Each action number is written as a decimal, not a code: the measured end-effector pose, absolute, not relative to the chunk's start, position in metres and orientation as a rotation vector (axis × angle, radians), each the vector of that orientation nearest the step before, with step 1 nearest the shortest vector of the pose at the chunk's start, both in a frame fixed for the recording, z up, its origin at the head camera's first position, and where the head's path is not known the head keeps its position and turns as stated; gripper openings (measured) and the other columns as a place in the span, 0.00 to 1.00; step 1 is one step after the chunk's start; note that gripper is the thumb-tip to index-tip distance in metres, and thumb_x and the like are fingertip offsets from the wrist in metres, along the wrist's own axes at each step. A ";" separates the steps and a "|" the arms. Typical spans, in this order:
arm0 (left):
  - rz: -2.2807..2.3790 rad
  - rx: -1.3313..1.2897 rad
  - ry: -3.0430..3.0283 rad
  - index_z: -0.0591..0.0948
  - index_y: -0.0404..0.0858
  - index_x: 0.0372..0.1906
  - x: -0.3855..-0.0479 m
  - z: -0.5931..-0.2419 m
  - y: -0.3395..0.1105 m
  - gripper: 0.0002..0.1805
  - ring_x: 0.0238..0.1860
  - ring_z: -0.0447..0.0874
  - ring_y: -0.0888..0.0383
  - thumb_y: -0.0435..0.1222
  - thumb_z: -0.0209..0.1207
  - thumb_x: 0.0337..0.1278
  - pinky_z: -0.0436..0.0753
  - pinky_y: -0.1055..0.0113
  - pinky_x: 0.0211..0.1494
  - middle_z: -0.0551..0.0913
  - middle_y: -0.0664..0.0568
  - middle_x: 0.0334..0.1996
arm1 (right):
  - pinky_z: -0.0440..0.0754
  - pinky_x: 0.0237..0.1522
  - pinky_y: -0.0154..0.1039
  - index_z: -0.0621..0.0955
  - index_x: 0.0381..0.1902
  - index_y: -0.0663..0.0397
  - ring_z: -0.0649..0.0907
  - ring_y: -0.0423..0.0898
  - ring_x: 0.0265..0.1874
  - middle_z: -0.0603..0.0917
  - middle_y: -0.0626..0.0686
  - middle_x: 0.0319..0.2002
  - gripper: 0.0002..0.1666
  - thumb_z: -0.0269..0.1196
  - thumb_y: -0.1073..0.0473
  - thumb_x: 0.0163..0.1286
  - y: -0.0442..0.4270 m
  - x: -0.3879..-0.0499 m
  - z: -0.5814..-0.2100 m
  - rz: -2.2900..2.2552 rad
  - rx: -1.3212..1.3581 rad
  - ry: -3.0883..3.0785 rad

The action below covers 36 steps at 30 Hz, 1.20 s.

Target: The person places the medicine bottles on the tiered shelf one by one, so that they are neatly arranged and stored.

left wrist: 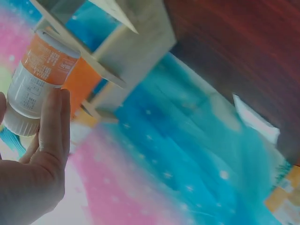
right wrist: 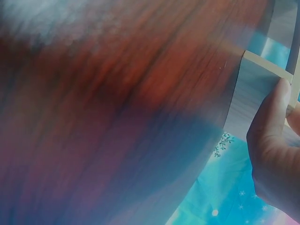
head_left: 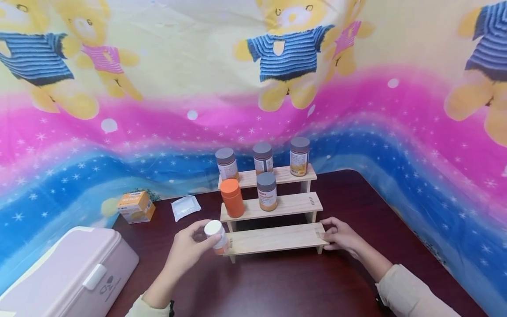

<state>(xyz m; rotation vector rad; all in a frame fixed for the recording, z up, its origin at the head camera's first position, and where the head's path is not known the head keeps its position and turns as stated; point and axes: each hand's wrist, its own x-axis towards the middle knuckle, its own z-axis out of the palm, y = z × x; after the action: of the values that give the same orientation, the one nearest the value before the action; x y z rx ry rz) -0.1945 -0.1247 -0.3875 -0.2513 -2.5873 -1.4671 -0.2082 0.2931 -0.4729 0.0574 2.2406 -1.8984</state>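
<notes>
My left hand [head_left: 188, 247] grips a small white-capped pill bottle [head_left: 215, 237] with a white and orange label, at the left end of the lowest step of a three-step wooden rack [head_left: 273, 240]. In the left wrist view the bottle [left wrist: 43, 77] sits between thumb and fingers. At the rack's right end, my right hand [head_left: 341, 237] holds the edge of the lowest step; the right wrist view shows the thumb against the wood. An orange bottle [head_left: 232, 199] and a grey-capped bottle [head_left: 267, 192] stand on the middle step. Three grey-capped bottles [head_left: 299, 157] stand on the top step.
To the left on the dark table [head_left: 277, 286] stand a pale pink lidded box [head_left: 79, 273] and an orange-and-white carton [head_left: 136, 207]. A flat white packet [head_left: 186, 207] lies beside the carton. Behind hangs a bear-print cloth [head_left: 222, 119].
</notes>
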 end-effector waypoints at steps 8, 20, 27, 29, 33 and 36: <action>-1.504 -0.537 -2.597 0.83 0.47 0.46 -0.207 -0.369 -0.073 0.21 0.34 0.85 0.61 0.45 0.72 0.43 0.83 0.67 0.37 0.85 0.57 0.36 | 0.85 0.33 0.45 0.60 0.62 0.71 0.81 0.46 0.29 0.78 0.54 0.29 0.35 0.61 0.70 0.60 0.293 -0.210 -0.474 -1.910 0.048 2.240; -1.488 -0.882 -2.676 0.81 0.43 0.49 -0.230 -0.346 0.024 0.23 0.39 0.83 0.60 0.47 0.69 0.47 0.82 0.69 0.38 0.84 0.55 0.40 | 0.85 0.32 0.44 0.61 0.61 0.71 0.82 0.46 0.28 0.79 0.54 0.28 0.33 0.60 0.71 0.59 0.293 -0.210 -0.473 -1.910 0.060 2.249; -1.356 -0.904 -2.648 0.81 0.43 0.48 -0.247 -0.347 0.065 0.21 0.38 0.84 0.62 0.47 0.69 0.47 0.81 0.72 0.39 0.85 0.56 0.39 | 0.85 0.33 0.45 0.61 0.62 0.70 0.82 0.47 0.29 0.79 0.55 0.29 0.33 0.60 0.69 0.60 0.288 -0.209 -0.474 -1.891 0.058 2.240; -1.316 -0.896 -2.643 0.81 0.44 0.47 -0.250 -0.346 0.074 0.20 0.38 0.84 0.63 0.47 0.68 0.49 0.80 0.72 0.38 0.85 0.56 0.39 | 0.85 0.33 0.46 0.61 0.62 0.70 0.82 0.47 0.29 0.79 0.55 0.30 0.33 0.60 0.70 0.60 0.288 -0.210 -0.473 -1.892 0.053 2.240; -1.243 -0.824 -2.670 0.81 0.44 0.48 -0.255 -0.343 0.091 0.21 0.32 0.79 0.64 0.50 0.66 0.50 0.77 0.72 0.32 0.83 0.58 0.33 | 0.85 0.33 0.46 0.60 0.62 0.70 0.82 0.47 0.30 0.80 0.54 0.29 0.34 0.60 0.71 0.60 0.290 -0.211 -0.472 -1.904 0.060 2.237; -1.205 -0.761 -2.698 0.80 0.44 0.49 -0.258 -0.345 0.101 0.23 0.28 0.76 0.63 0.50 0.66 0.49 0.74 0.72 0.28 0.82 0.58 0.30 | 0.85 0.33 0.46 0.60 0.62 0.71 0.82 0.47 0.30 0.80 0.53 0.29 0.34 0.60 0.71 0.59 0.292 -0.209 -0.474 -1.918 0.066 2.214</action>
<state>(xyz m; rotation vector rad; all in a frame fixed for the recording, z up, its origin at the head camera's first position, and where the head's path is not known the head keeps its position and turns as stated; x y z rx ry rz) -0.2583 0.1009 -0.3452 -0.7606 -2.6983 -1.2054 -0.2091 0.2923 -0.4741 0.0658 2.2136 -1.9184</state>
